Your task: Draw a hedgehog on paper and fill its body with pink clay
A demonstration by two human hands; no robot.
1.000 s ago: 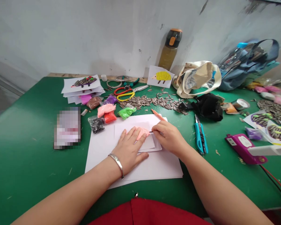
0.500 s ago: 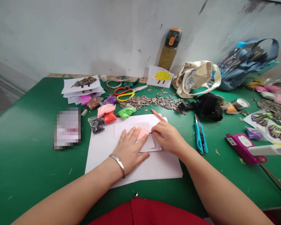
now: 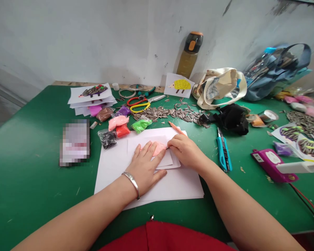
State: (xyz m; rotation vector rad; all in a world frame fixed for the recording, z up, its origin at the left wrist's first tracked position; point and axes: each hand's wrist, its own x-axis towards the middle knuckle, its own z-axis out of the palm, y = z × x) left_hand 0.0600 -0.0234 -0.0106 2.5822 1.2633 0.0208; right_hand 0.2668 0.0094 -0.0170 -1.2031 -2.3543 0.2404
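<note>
My left hand (image 3: 146, 167) lies flat with its fingers spread, over a small white card (image 3: 133, 145) and partly over a flat pink clay shape (image 3: 159, 149). At the right end of this shape, the fingertips of my right hand (image 3: 184, 150) are pinched together. A tiny dark thing shows at those fingertips, too small to name. An orange pen-like stick (image 3: 176, 128) slants out behind my right hand; whether the hand touches it is hidden. Larger white sheets (image 3: 115, 181) lie beneath the card.
Clay packets, including a green one (image 3: 141, 125) and a black one (image 3: 107, 138), lie beyond the sheets. Behind them are scissors (image 3: 140, 104) and scattered sunflower seeds (image 3: 159, 113). A blue utility knife (image 3: 224, 151) and a purple glue gun (image 3: 274, 165) lie to the right.
My right fingertips have shifted slightly left against the pink shape, covering most of the dark thing. My left hand stays in place.
</note>
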